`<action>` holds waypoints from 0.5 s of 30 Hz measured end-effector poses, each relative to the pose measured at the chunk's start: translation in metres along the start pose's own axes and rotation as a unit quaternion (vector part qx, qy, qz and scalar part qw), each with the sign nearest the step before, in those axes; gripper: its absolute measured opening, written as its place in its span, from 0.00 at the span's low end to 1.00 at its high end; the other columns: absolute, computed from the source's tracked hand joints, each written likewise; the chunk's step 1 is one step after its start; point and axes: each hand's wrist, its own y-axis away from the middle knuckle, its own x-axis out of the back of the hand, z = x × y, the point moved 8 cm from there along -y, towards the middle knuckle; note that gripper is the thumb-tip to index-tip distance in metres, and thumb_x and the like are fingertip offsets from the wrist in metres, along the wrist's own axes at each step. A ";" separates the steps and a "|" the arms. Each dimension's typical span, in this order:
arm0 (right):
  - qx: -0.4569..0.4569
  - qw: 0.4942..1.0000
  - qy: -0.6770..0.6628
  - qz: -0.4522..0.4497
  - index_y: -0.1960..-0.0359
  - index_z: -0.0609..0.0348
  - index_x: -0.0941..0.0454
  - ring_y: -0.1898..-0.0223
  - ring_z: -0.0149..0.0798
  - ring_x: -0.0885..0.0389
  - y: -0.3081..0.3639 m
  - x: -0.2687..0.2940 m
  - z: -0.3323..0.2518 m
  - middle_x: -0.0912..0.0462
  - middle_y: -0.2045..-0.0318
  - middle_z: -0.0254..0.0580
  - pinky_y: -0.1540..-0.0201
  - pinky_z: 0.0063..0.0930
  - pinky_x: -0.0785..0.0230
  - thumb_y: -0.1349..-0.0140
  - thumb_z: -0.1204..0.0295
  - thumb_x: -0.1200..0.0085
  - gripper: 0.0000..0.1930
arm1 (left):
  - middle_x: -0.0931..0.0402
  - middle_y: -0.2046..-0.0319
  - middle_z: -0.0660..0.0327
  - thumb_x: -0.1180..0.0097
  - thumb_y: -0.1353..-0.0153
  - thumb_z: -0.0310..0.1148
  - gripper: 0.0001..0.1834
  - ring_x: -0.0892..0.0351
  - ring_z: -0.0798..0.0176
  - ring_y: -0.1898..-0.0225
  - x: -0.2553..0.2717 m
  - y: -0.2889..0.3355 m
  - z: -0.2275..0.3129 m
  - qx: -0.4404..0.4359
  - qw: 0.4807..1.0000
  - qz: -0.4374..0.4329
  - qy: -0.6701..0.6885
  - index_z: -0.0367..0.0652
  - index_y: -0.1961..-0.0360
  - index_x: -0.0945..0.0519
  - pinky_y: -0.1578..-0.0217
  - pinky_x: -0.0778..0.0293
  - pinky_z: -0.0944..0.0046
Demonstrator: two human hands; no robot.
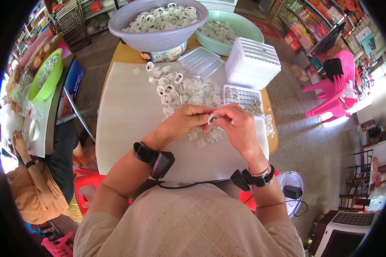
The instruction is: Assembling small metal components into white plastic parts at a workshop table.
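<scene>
My left hand (185,121) and my right hand (236,124) meet over a white sheet (128,115) on the table. Together they pinch one small white plastic ring piece (212,118) between their fingertips. A loose pile of the same white ring pieces (180,88) lies just beyond my hands. A small tray filled with round metal parts (244,98) sits right behind my right hand. A few more pieces (206,139) lie under my hands.
A lavender basket (158,36) and a green basin (240,25) hold more white pieces at the table's far end. A stack of white grid trays (253,60) stands at the right. Another person (43,180) sits at my left. Pink chairs (334,90) stand at the right.
</scene>
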 end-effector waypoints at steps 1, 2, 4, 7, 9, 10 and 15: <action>0.000 1.000 0.000 -0.001 0.68 0.63 0.20 0.71 0.40 0.20 0.001 0.000 0.002 0.21 0.71 0.40 0.69 0.29 0.29 0.51 0.82 0.38 0.08 | 0.24 0.66 0.65 0.50 0.32 0.32 0.18 0.26 0.71 0.67 0.000 0.000 -0.001 0.003 1.000 0.000 -0.010 0.38 0.44 0.25 0.64 0.28 0.70; 0.014 1.000 -0.002 0.000 0.68 0.62 0.20 0.71 0.40 0.21 0.002 -0.001 0.005 0.22 0.71 0.40 0.69 0.29 0.29 0.51 0.82 0.38 0.08 | 0.24 0.66 0.65 0.50 0.32 0.32 0.18 0.26 0.71 0.67 0.000 0.000 0.000 0.002 1.000 0.000 -0.009 0.38 0.44 0.25 0.64 0.28 0.70; 0.028 1.000 -0.005 -0.001 0.68 0.62 0.20 0.72 0.39 0.21 0.003 -0.001 0.006 0.22 0.72 0.40 0.69 0.29 0.29 0.51 0.83 0.39 0.08 | 0.24 0.68 0.64 0.50 0.32 0.32 0.18 0.26 0.71 0.68 -0.004 0.000 0.001 0.015 0.999 -0.018 -0.029 0.37 0.44 0.25 0.64 0.28 0.69; 0.020 1.000 -0.008 -0.013 0.66 0.62 0.21 0.71 0.39 0.21 0.003 -0.001 0.006 0.21 0.71 0.41 0.69 0.29 0.29 0.51 0.83 0.39 0.10 | 0.24 0.68 0.63 0.50 0.32 0.33 0.18 0.25 0.70 0.68 -0.003 0.000 -0.003 0.036 0.999 -0.022 0.000 0.36 0.44 0.26 0.63 0.26 0.68; 0.003 1.000 -0.013 -0.009 0.63 0.62 0.22 0.67 0.43 0.21 0.001 0.002 0.001 0.22 0.69 0.43 0.66 0.31 0.28 0.50 0.81 0.40 0.11 | 0.24 0.66 0.63 0.50 0.32 0.33 0.18 0.24 0.69 0.67 -0.003 -0.001 -0.004 0.044 0.997 -0.012 0.068 0.35 0.45 0.26 0.62 0.25 0.68; 0.002 1.000 -0.012 -0.007 0.63 0.62 0.22 0.67 0.43 0.21 0.001 0.002 -0.001 0.22 0.69 0.43 0.66 0.31 0.28 0.50 0.81 0.40 0.11 | 0.23 0.65 0.62 0.49 0.32 0.34 0.18 0.23 0.69 0.66 -0.004 -0.002 -0.006 0.052 0.989 -0.004 0.137 0.35 0.46 0.27 0.61 0.24 0.67; 0.157 0.981 0.101 0.051 0.60 0.62 0.24 0.64 0.49 0.23 0.006 -0.002 -0.032 0.23 0.66 0.45 0.62 0.39 0.28 0.49 0.81 0.44 0.13 | 0.23 0.64 0.61 0.48 0.33 0.34 0.16 0.21 0.67 0.63 -0.003 -0.001 -0.001 0.035 0.986 -0.011 0.160 0.35 0.49 0.26 0.60 0.22 0.66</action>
